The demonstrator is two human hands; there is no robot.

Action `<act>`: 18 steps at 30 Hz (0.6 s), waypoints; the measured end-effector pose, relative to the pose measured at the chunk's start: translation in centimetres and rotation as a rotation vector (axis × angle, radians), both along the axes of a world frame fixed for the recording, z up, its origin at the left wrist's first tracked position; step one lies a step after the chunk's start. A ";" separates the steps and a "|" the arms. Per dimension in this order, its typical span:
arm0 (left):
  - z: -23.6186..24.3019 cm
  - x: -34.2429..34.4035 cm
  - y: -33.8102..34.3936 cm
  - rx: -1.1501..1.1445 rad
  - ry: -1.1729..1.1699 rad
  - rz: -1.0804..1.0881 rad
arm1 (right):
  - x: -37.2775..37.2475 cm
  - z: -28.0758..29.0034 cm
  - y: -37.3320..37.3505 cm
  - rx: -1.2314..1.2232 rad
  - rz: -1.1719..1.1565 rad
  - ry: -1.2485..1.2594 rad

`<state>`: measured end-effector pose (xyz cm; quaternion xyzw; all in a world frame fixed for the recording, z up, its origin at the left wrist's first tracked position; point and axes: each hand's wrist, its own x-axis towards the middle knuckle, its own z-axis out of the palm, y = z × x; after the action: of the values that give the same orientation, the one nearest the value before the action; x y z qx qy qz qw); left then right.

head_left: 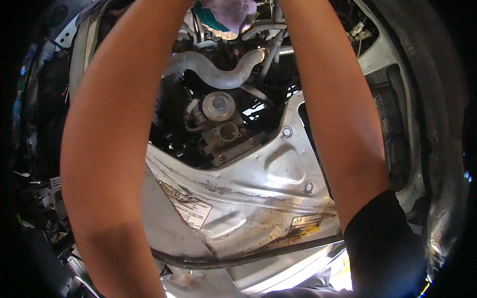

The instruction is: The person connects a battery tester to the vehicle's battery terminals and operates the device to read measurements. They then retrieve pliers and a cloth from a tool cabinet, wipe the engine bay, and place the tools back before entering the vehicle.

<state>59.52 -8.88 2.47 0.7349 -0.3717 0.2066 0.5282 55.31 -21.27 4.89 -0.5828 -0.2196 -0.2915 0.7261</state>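
Note:
Both my forearms reach far forward over a car's engine bay, and my hands lie beyond the upper edge, so neither shows. Between my wrists, at the top, sits a bunched purple and teal cloth (231, 14) over engine parts; whether a hand touches it cannot be seen. Just below it curves a grey coolant hose (218, 74) with an S-shaped bend. Nearer to me are a round metal cap-like part (218, 106) and a metal housing with a round opening (229, 131).
A silver front body panel (248, 198) with a paper label (196, 213) spans the near side, under my arms. A dark rubber seal (238, 259) runs along its near edge. Corrugated tubing (273, 49) stands beside my right wrist. A dark box-shaped part (390, 119) lies right of my right forearm.

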 end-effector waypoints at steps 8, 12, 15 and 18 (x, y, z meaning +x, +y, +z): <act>-4.0 5.7 -0.4 -0.111 0.375 -0.264 | 0.1 -4.3 0.1 -0.320 -0.365 -0.032; -2.3 3.9 0.2 -0.050 0.337 -0.299 | 0.0 -3.3 0.8 -0.223 -0.275 0.058; -0.2 4.8 1.7 0.066 0.368 -0.286 | -1.9 -1.5 0.9 -0.353 -0.285 0.097; -2.6 5.3 -0.2 -0.089 0.317 -0.532 | -1.2 -2.3 0.6 -0.197 -0.075 0.119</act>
<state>64.80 -9.04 -0.17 0.6110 -0.4547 -0.0398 0.6468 54.09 -20.62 2.61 -0.6753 -0.1817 -0.2605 0.6657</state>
